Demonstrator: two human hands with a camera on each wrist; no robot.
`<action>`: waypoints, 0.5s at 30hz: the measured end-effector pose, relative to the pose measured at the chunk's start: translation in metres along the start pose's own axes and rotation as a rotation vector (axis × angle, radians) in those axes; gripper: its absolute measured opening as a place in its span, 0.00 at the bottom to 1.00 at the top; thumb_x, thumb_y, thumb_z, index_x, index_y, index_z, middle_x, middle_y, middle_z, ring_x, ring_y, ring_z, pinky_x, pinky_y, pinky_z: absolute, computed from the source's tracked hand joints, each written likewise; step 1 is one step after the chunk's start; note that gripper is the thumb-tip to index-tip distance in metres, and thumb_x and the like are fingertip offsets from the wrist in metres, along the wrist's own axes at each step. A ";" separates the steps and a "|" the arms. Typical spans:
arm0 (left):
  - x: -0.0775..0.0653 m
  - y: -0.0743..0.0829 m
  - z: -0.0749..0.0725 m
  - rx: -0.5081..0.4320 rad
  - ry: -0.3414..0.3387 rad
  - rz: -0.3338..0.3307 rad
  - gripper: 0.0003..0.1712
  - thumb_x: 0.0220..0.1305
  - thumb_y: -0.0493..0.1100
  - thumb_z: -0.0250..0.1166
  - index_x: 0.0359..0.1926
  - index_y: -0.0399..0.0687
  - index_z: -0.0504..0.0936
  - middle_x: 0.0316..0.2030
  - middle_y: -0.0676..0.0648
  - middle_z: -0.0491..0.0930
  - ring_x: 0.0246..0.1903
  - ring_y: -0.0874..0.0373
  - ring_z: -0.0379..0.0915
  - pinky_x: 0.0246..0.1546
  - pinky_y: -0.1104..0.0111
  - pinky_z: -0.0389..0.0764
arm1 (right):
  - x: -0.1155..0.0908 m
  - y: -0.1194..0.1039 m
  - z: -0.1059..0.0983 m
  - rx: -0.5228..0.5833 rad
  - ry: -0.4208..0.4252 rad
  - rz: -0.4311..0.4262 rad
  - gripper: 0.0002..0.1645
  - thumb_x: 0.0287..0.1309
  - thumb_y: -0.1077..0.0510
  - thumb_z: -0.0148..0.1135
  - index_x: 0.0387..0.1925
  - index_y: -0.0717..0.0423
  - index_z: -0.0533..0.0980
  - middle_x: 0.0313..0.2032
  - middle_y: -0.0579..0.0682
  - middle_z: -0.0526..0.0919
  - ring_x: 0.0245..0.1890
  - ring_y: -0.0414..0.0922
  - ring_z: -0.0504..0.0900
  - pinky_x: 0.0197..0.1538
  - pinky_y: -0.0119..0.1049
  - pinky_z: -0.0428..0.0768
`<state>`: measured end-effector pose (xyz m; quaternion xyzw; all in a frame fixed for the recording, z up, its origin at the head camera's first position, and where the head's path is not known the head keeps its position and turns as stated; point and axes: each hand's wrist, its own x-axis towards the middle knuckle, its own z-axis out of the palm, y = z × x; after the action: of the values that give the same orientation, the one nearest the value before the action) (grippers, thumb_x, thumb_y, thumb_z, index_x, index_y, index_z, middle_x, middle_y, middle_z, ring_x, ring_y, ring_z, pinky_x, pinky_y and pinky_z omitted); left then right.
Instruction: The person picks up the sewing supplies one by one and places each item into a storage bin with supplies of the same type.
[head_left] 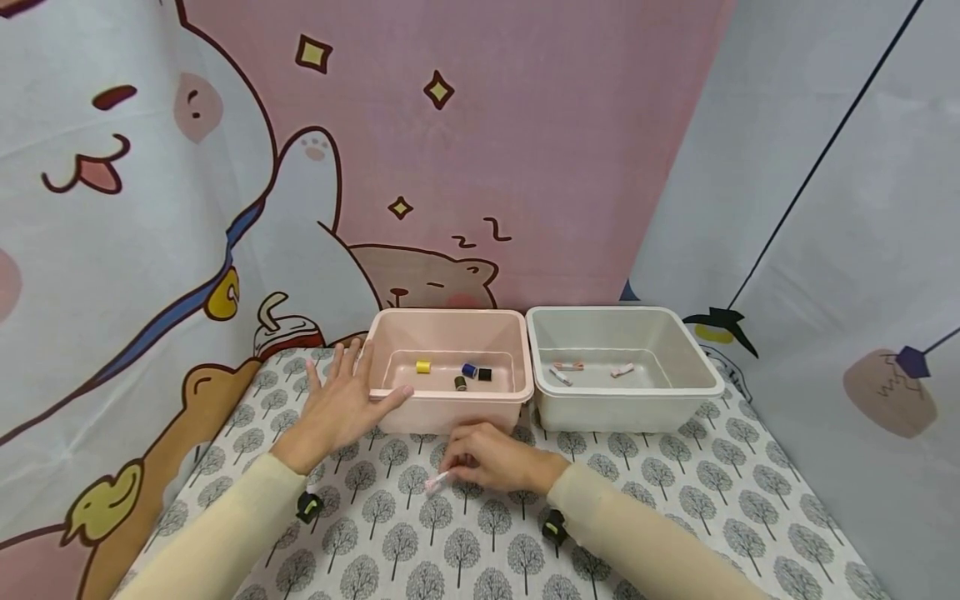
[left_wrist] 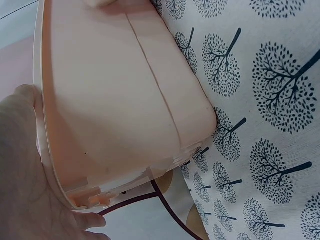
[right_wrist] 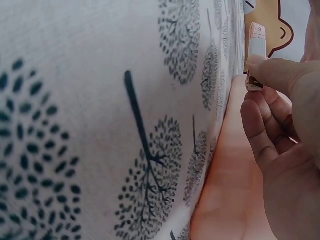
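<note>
My right hand (head_left: 483, 457) pinches a small folded measuring tape (right_wrist: 257, 42), pink and white with printed numbers, between thumb and fingers. It is in front of the pink bin (head_left: 450, 410), over the tablecloth. My left hand (head_left: 337, 408) rests at the left front corner of that bin, fingers spread and thumb across the front rim; in the left wrist view it lies along the rim. Inside the pink bin lie several thread spools: a yellow spool (head_left: 423, 367), a blue spool (head_left: 469, 371), a black spool (head_left: 485, 375) and a dark green spool (head_left: 461, 383).
A white bin (head_left: 630, 410) stands right beside the pink one, with folded measuring tapes (head_left: 568, 367) on its floor. Both bins sit on a tree-print tablecloth (head_left: 420, 533). Behind and at the sides hangs a printed cartoon curtain (head_left: 540, 167).
</note>
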<state>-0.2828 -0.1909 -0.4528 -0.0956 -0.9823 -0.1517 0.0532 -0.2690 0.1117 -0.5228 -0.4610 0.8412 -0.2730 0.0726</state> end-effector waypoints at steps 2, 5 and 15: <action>0.000 0.000 0.000 0.002 0.001 0.000 0.71 0.80 0.87 0.51 0.97 0.42 0.41 0.95 0.30 0.37 0.95 0.24 0.29 0.85 0.17 0.21 | -0.001 -0.002 -0.002 -0.007 0.004 -0.004 0.09 0.75 0.60 0.80 0.52 0.47 0.95 0.46 0.40 0.91 0.41 0.23 0.81 0.49 0.18 0.87; 0.000 0.000 -0.001 0.002 0.002 0.000 0.70 0.80 0.86 0.52 0.97 0.42 0.41 0.95 0.30 0.37 0.95 0.24 0.29 0.85 0.18 0.21 | -0.004 -0.006 -0.005 -0.007 0.008 -0.003 0.09 0.75 0.60 0.79 0.52 0.46 0.95 0.47 0.41 0.91 0.42 0.23 0.81 0.51 0.18 0.87; -0.001 0.000 -0.001 0.001 0.004 0.003 0.70 0.80 0.86 0.52 0.97 0.42 0.41 0.95 0.30 0.37 0.95 0.24 0.30 0.85 0.17 0.22 | -0.019 -0.022 -0.025 -0.039 0.046 -0.007 0.10 0.75 0.60 0.79 0.54 0.48 0.94 0.50 0.42 0.92 0.47 0.26 0.85 0.56 0.21 0.89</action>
<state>-0.2821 -0.1910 -0.4517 -0.0966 -0.9822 -0.1513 0.0553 -0.2519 0.1274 -0.4926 -0.4587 0.8464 -0.2672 0.0432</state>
